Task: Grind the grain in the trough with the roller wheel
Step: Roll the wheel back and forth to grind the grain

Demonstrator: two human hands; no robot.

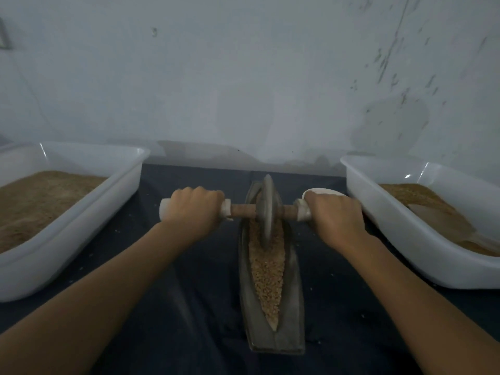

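A long boat-shaped metal trough (293, 301) lies on the dark cloth, pointing away from me. Pale brown grain (267, 272) fills its groove. The grey roller wheel (266, 207) stands upright in the far half of the trough, its lower rim in the grain. A wooden axle (243, 210) runs through the wheel, with white-wrapped ends. My left hand (194, 209) is closed around the left end of the axle. My right hand (334, 215) grips the right end. Both arms are stretched forward.
A white plastic tub (89, 226) holding brown grain stands at the left. A second white tub (400, 234) with grain stands at the right, its wall close to my right hand. A white bowl's rim (324, 191) shows behind that hand. A pale wall rises just beyond the table.
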